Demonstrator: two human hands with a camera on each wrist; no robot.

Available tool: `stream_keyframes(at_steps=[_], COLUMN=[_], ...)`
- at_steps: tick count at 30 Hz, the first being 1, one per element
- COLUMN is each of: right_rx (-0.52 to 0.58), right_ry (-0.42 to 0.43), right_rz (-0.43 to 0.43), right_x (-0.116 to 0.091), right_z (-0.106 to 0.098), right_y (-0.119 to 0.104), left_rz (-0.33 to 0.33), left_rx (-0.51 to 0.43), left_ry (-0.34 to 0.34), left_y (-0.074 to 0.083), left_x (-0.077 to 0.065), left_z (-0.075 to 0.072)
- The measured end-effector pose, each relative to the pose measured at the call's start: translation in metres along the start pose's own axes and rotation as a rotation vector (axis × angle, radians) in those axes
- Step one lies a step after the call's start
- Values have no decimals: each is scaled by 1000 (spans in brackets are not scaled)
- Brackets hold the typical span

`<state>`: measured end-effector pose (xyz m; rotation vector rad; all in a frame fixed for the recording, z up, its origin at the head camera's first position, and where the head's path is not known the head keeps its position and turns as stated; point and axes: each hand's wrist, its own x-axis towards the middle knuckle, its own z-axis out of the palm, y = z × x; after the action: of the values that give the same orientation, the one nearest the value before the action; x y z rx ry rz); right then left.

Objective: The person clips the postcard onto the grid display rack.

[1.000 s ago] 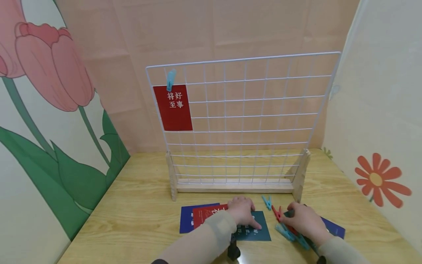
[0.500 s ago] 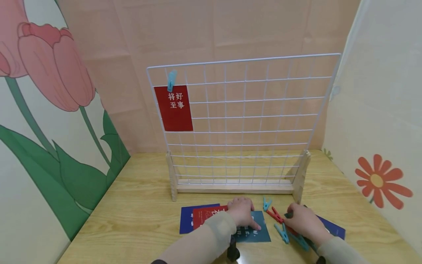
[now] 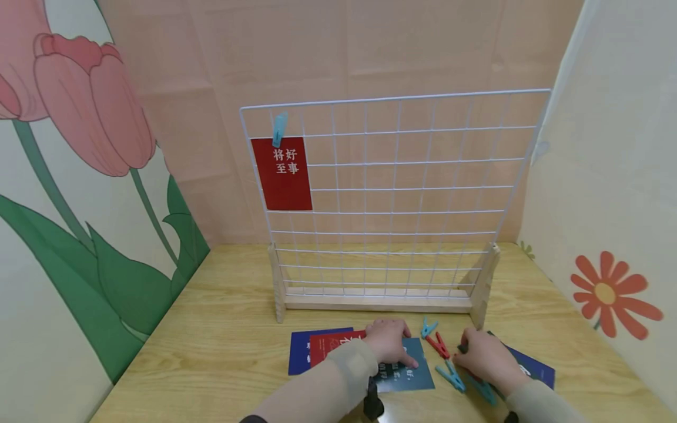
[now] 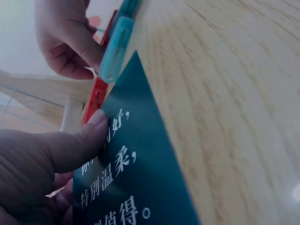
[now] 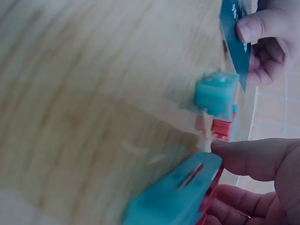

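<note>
My left hand (image 3: 388,342) holds a dark green card (image 4: 136,140) with white writing, the thumb laid on its face and fingers behind it. Beside it, a red card (image 3: 329,346) overlaps a blue card (image 3: 299,355) on the table. My right hand (image 3: 491,359) is bent low over the clothespins. Its thumb tip is right at the end of a teal clothespin (image 5: 176,187), with red plastic behind; I cannot tell whether its fingers pinch one. Between the hands lie a red clothespin (image 3: 438,345) and teal clothespins, one nearer (image 3: 451,377) and one farther (image 3: 429,328).
A white wire grid (image 3: 391,163) stands behind on a wooden base (image 3: 378,301). At its upper left, a teal clothespin (image 3: 280,129) holds a red card (image 3: 286,191). Another blue card (image 3: 536,370) lies right of my right hand. Walls close both sides.
Beside my right hand, the red and teal clothespins have shifted slightly left and turned. The dark green card's near edge has dipped a little. Both hands stay nearly in place.
</note>
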<state>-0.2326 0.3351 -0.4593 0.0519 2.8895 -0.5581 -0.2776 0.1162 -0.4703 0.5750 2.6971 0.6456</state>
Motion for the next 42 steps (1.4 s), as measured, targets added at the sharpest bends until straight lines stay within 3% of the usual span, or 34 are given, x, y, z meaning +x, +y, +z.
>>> stream_keyframes(at_steps=[9, 15, 22, 25, 29, 33, 39, 42], right_rx=[60, 86, 186, 234, 276, 317, 472, 553], right_ry=[16, 88, 174, 196, 204, 199, 148, 125], right_rz=[-22, -58, -76, -76, -65, -56, -27, -29], right_x=[-6, -7, -9, -11, -13, -15, -15, -15], right_z=[-11, -19, -23, -25, -29, -30, -34, -37], right_y=[-6, -9, -8, -9, -12, -15, -18, -19], left_rz=[-1, -7, -27, -23, -29, -18, 12, 36], left_rx=[-135, -345, -524, -612, -714, -798, -954, -987], left_ry=[22, -1, 56, 50, 40, 82, 117, 142], left_y=[0, -3, -3, -3, -4, -8, -17, -20], left_x=[-9, -15, -20, -22, -25, -26, -28, -31], left_z=[-10, -21, -38, -46, -53, -56, -61, -66])
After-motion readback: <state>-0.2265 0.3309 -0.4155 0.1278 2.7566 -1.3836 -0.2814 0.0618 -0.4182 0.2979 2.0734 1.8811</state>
